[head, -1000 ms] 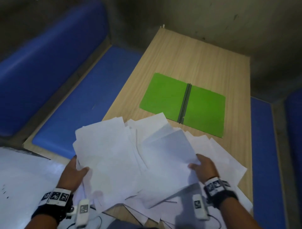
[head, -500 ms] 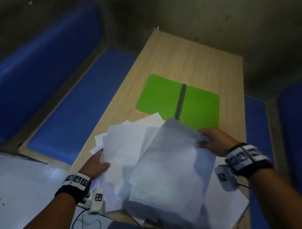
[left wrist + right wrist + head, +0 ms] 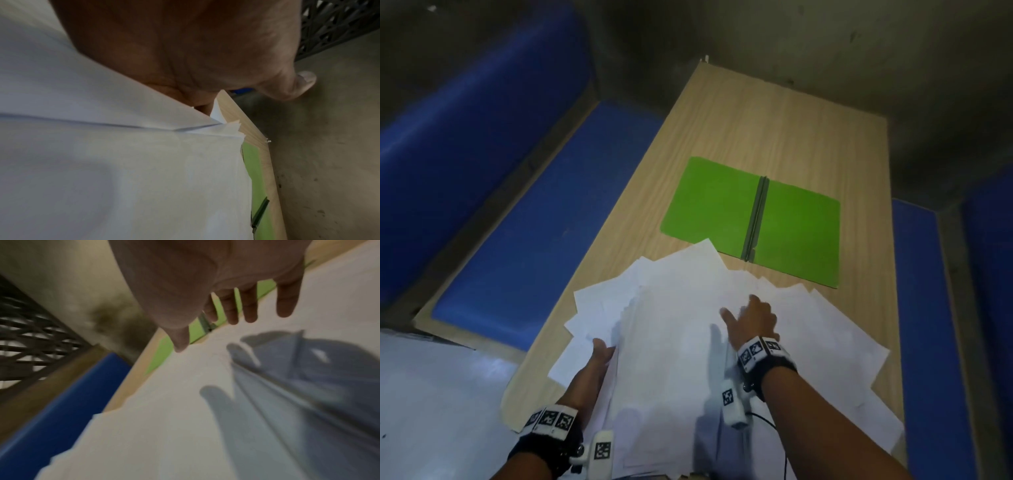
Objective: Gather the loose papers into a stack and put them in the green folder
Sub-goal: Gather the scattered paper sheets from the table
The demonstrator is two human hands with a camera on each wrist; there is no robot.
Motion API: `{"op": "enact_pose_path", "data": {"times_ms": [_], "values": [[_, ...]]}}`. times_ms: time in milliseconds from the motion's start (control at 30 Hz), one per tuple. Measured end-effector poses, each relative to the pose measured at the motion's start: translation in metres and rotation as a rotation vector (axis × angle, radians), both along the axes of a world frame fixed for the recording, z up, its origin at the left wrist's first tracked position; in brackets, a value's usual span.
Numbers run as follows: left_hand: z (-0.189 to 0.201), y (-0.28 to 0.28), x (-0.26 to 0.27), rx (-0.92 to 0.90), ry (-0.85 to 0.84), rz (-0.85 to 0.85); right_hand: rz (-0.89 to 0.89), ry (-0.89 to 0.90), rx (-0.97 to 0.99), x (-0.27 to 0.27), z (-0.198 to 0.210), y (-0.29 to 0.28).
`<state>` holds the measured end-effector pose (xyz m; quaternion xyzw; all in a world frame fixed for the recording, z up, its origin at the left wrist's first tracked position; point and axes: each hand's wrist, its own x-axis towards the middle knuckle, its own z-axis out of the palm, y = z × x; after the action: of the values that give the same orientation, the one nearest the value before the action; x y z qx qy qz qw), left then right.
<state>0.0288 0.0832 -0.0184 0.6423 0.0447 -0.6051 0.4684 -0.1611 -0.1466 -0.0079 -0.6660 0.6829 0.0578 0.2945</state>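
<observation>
1. Currently the loose papers (image 3: pixel 688 325) lie fanned across the near end of the wooden table (image 3: pixel 774 123), their far corners overlapping the near edge of the green folder (image 3: pixel 722 202).
2. Folder lies open and flat, spine (image 3: pixel 756 219) running away from the person; it sits beyond both hands.
3. Right hand (image 3: pixel 753 318): fingers straight and spread, over the middle of the pile, nearer the folder.
4. Left hand (image 3: pixel 601 351): at the pile's left edge, thumb above, fingers hidden beneath; grip probable, cannot tell for certain.
5. Judgement: sheets need squaring before sliding forward.
</observation>
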Motion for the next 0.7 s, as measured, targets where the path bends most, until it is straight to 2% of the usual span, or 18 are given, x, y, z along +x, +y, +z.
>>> {"op": "enact_pose_path", "data": {"times_ms": [100, 200, 267, 333, 433, 700], "values": [[-0.004, 0.004, -0.001, -0.037, -0.012, -0.087, 0.009, 0.059, 0.109, -0.025, -0.016, -0.001], [-0.019, 0.003, -0.001, -0.001, -0.304, -0.347, 0.058, -0.03, 0.156, -0.035, -0.026, 0.003], [-0.024, -0.002, -0.007, 0.032, -0.396, -0.423, 0.034, -0.055, 0.118, -0.035, -0.027, 0.005], [-0.024, -0.005, -0.011, 0.042, -0.444, -0.452, 0.013, 0.009, 0.027, -0.032, -0.027, 0.002], [-0.015, -0.002, -0.007, 0.018, -0.498, -0.407, -0.009, 0.008, -0.021, -0.027, -0.022, -0.007], [-0.016, 0.069, 0.055, 0.14, -0.571, -0.044, 0.117, -0.016, 0.156, -0.021, -0.032, -0.011]]}}
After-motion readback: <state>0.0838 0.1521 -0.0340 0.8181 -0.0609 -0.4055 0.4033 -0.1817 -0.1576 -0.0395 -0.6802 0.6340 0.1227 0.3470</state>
